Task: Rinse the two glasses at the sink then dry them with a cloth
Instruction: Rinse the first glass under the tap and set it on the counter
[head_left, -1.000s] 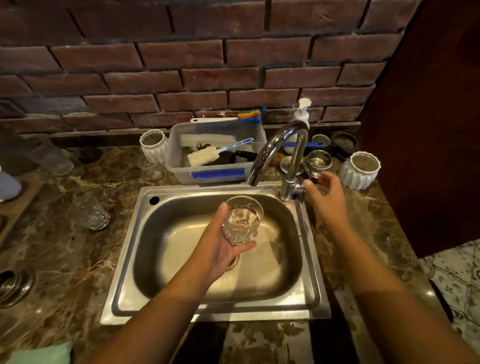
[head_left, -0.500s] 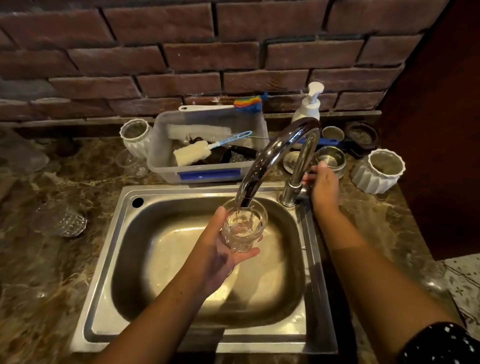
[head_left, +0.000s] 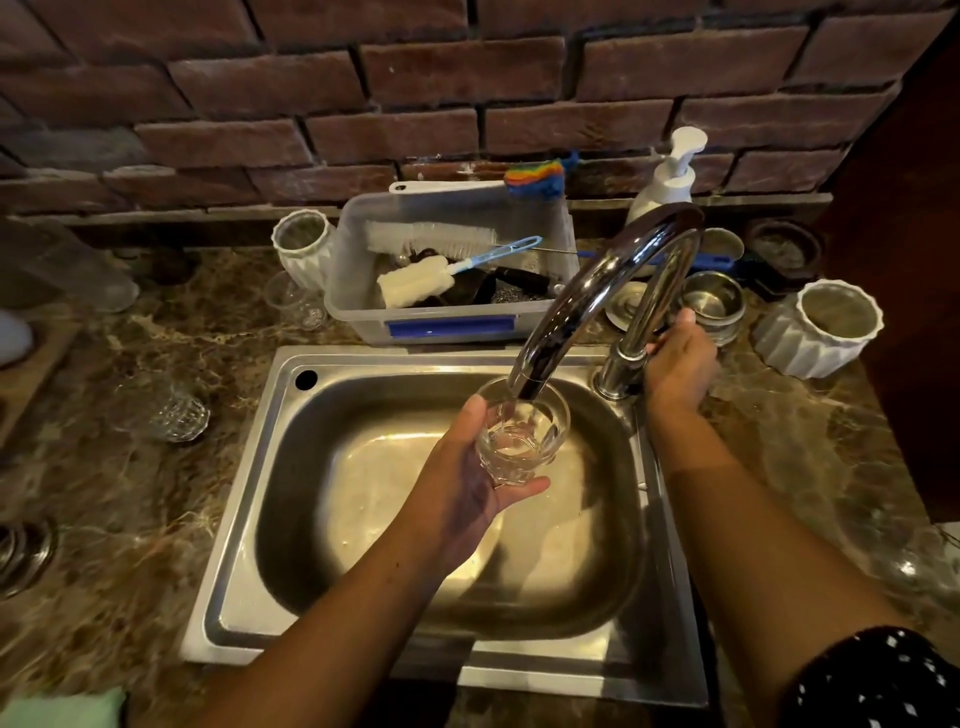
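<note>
One glass (head_left: 522, 441) gripped in left hand (head_left: 462, 488) under faucet (head_left: 587, 296); right hand (head_left: 680, 364) gripping faucet base. Second glass (head_left: 176, 410) and drying outstanding.

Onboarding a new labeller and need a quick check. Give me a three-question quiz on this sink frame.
1. True or false: the left hand holds a faceted glass under the faucet spout.
2. Where is the other faceted glass? A) inside the sink; B) on the counter, left of the sink; C) on the counter, right of the sink.
3. Which hand is at the faucet's base?
Key: 1 true; 2 B; 3 the right hand.
</note>
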